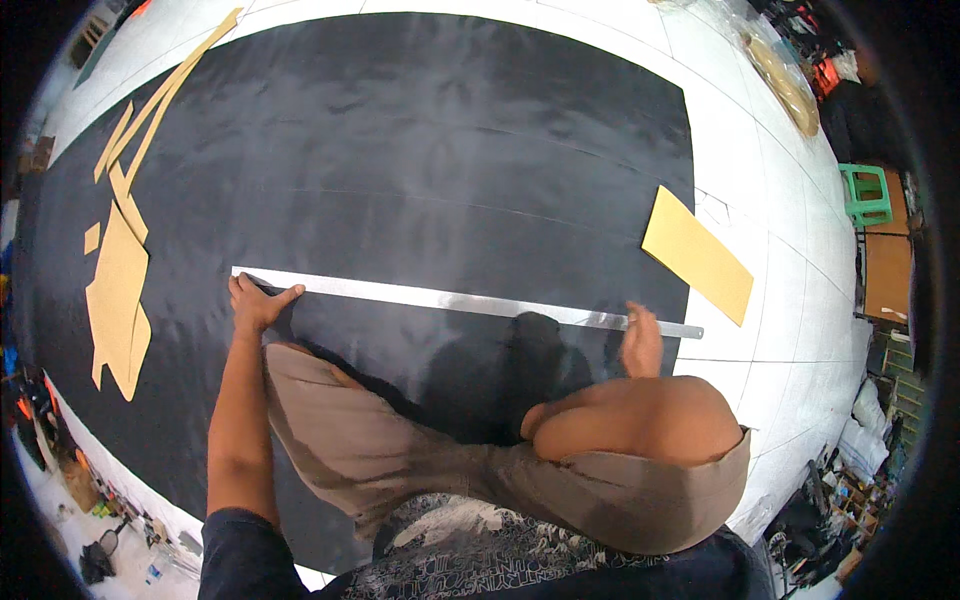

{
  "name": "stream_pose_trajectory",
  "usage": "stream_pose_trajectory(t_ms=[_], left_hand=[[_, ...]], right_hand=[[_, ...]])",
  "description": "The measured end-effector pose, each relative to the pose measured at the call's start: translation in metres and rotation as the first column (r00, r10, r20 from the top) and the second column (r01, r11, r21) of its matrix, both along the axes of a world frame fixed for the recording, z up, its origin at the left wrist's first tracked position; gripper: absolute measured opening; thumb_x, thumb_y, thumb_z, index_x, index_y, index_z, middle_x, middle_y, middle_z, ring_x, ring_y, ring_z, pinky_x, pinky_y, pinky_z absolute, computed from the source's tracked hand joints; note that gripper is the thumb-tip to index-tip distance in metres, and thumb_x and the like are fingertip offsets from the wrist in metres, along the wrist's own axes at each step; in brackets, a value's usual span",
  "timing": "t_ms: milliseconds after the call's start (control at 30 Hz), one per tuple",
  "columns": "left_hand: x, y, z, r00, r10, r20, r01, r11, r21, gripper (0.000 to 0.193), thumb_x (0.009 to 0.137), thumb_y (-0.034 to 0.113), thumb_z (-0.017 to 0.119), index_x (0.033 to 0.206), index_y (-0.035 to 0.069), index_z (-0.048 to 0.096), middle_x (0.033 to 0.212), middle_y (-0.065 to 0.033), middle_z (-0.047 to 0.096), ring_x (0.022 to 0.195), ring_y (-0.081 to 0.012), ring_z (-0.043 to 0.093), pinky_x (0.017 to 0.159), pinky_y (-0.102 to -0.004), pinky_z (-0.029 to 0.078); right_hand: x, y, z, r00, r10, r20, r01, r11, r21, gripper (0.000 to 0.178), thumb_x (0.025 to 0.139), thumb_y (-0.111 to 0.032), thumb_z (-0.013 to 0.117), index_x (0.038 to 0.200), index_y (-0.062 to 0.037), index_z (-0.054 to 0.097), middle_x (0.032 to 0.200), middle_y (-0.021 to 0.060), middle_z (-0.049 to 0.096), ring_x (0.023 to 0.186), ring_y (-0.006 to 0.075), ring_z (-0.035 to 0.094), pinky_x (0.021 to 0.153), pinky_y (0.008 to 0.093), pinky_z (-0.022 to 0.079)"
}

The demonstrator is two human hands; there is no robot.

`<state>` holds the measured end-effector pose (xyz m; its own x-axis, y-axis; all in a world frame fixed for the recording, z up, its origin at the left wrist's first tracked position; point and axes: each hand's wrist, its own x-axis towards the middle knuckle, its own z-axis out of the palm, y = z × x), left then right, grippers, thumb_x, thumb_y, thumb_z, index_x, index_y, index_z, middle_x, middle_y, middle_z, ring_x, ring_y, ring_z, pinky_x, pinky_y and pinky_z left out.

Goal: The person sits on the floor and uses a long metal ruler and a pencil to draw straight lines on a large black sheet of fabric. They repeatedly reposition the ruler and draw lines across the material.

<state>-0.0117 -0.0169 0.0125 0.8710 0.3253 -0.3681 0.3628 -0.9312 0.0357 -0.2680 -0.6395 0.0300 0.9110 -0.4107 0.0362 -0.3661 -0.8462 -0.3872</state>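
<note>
A long metal ruler [440,299] lies across a large black sheet [430,130], its right end reaching past the sheet's edge. At its left end, my left hand [259,304] presses down with thumb and fingers spread apart, touching the ruler's end and near edge. My right hand [641,341] is over the ruler close to its right end. Its fingers are blurred and partly turned away, so whether they hold anything cannot be made out. Faint lines run across the black sheet beyond the ruler.
A yellow rectangular piece [697,255] straddles the sheet's right edge. Yellow cut pieces and strips [120,290] lie at the left. White tiled floor [770,270] surrounds the sheet. A green plastic stool [867,195] and clutter line the right side. My bent knees are close behind the ruler.
</note>
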Motion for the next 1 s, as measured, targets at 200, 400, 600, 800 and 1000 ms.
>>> stream_pose_trajectory(t_ms=[200,400,600,800,1000], left_hand=[[-0.001,0.01,0.002,0.997,-0.057,-0.052,0.053,0.996,-0.074,0.133,0.068,0.081,0.073,0.159,-0.002,0.023,0.163,-0.03,0.023,0.149,-0.0459,0.03,0.12,-0.0508,0.032],[-0.047,0.072,-0.016,0.976,-0.185,0.113,0.201,0.966,-0.16,0.093,0.089,0.065,0.065,0.155,0.005,0.039,0.159,-0.0289,0.032,0.147,-0.0442,0.032,0.119,-0.0505,0.031],[-0.202,0.111,-0.039,0.89,-0.166,0.424,0.227,0.969,-0.099,0.079,0.093,0.044,0.065,0.155,0.004,0.037,0.16,-0.0299,0.031,0.146,-0.0509,0.028,0.121,-0.0583,0.022],[-0.367,0.088,-0.031,0.884,0.367,0.29,-0.419,0.897,0.144,0.068,0.104,0.047,0.048,0.157,0.006,0.034,0.161,-0.0275,0.029,0.148,-0.0493,0.027,0.122,-0.0602,0.017],[-0.387,0.07,-0.045,0.822,0.445,0.356,-0.501,0.861,0.081,0.071,0.103,0.05,0.047,0.159,0.01,0.031,0.165,-0.0226,0.022,0.153,-0.0452,0.018,0.123,-0.0612,0.012]], right_hand=[[-0.03,0.057,-0.046,0.997,0.081,0.004,-0.081,0.996,-0.025,0.028,0.106,-0.019,0.049,0.124,-0.0053,0.064,0.142,0.0249,0.058,0.141,0.0444,0.046,0.116,0.0539,0.034],[-0.057,0.04,-0.058,0.961,0.241,0.138,-0.249,0.968,0.042,0.03,0.103,-0.02,0.055,0.131,-0.0099,0.06,0.148,0.0261,0.051,0.138,0.0451,0.048,0.109,0.0597,0.041],[-0.11,0.055,-0.026,0.968,0.249,-0.024,-0.244,0.96,0.134,0.032,0.103,-0.021,0.055,0.133,-0.0099,0.059,0.146,0.0253,0.053,0.135,0.0444,0.051,0.107,0.0572,0.042],[-0.108,0.069,-0.005,0.974,0.196,-0.117,-0.18,0.975,0.132,0.034,0.104,-0.023,0.055,0.135,-0.01,0.058,0.143,0.0246,0.055,0.133,0.0437,0.053,0.105,0.0546,0.044],[-0.065,0.047,0.018,0.95,0.207,-0.235,-0.194,0.978,0.075,0.036,0.104,-0.025,0.055,0.137,-0.01,0.057,0.141,0.0238,0.057,0.13,0.043,0.055,0.104,0.0521,0.045]])
